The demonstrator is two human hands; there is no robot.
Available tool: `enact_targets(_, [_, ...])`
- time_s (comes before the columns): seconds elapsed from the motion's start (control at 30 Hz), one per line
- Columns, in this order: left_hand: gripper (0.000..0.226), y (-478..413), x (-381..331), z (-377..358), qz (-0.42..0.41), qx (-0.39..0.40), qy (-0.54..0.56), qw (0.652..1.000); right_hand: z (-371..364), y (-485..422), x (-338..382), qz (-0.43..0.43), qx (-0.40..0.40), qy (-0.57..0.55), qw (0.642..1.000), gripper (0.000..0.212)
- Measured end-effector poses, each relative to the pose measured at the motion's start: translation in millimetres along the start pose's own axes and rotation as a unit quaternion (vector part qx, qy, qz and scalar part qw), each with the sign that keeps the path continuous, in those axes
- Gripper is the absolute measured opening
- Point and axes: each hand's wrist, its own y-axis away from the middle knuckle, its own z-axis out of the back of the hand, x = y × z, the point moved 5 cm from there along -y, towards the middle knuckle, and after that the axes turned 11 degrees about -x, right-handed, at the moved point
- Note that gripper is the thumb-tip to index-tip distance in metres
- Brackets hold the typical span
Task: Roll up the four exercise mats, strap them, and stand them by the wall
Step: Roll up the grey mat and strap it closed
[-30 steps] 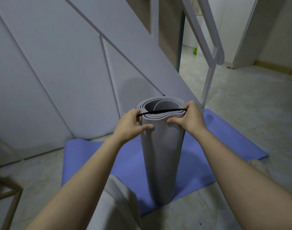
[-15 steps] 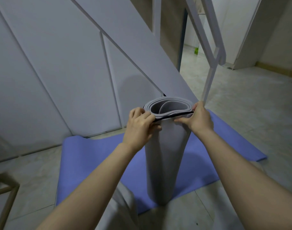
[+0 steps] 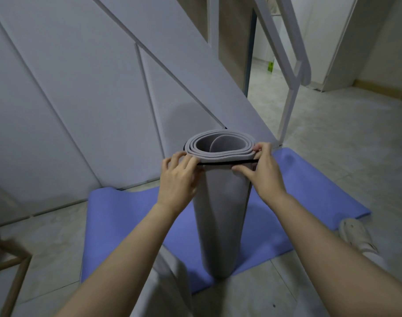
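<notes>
where the view begins at the lower left, part of a wooden frame (image 3: 12, 271) stands on the tiled floor (image 3: 46, 243), and a pale panelled wall (image 3: 69, 99) with slanting seams rises behind it. a blue mat (image 3: 127, 225) lies unrolled and flat on the floor at the foot of that wall. the left hand (image 3: 178, 177) is at the left side of the roll's top, its fingers (image 3: 187, 163) curled and pinching the black strap (image 3: 225, 162). the strap runs taut across the near face of the grey mat (image 3: 220, 213), just below its upper rim. this grey mat is rolled into a tube and stands upright with its lower end on the blue mat, near the wall; contact with the wall cannot be told. the right hand (image 3: 264, 172) holds the strap's other side, thumb laid along the front of the roll under the strap, fingers curled over the right edge of the rim. farther right, a white stair railing (image 3: 291, 106) comes down to the floor, and a pale shoe (image 3: 355, 236) rests just beside the blue mat's right corner.
</notes>
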Motion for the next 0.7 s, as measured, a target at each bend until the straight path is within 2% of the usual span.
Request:
enact_targets(0.1, [0.050, 12.9, 9.7, -4.6, -0.011, 0.045, -0.025, 0.999, 1.2, 12.4, -2.7, -0.004, 0.002, -0.062, 0.998, 0.058])
enact_targets(0.17, [0.057, 17.6, 11.8, -7.2, 0.010, 0.056, -0.043, 0.997, 0.7, 17.6, -3.7, -0.022, -0.016, -0.100, 0.995, 0.060])
enact_targets(0.3, [0.040, 23.7, 8.8, -10.3, 0.045, 0.052, -0.063, 0.996, 0.6, 18.0, -7.7, -0.099, -0.052, -0.154, 0.982, 0.063])
enact_targets(0.4, [0.031, 27.6, 9.3, -13.7, 0.099, 0.051, -0.043, 0.993, 0.4, 18.4, -5.8, -0.116, -0.053, -0.146, 0.981, 0.061])
enact_targets(0.5, [0.025, 31.6, 4.5, -18.3, 0.148, 0.065, -0.003, 0.987, -1.8, 26.7, -6.4, -0.098, -0.077, -0.134, 0.983, 0.055])
enact_targets(0.6, [0.020, 40.6, -2.3, -20.3, 0.199, 0.075, 0.083, 0.974, -5.5, 30.7, -6.2, -0.070, -0.062, -0.111, 0.989, 0.049])
enact_targets(0.7, [0.021, 46.1, -7.3, -20.9, 0.189, 0.084, 0.091, 0.974, -3.6, 35.6, 0.2, 0.000, -0.043, -0.021, 0.999, 0.046])
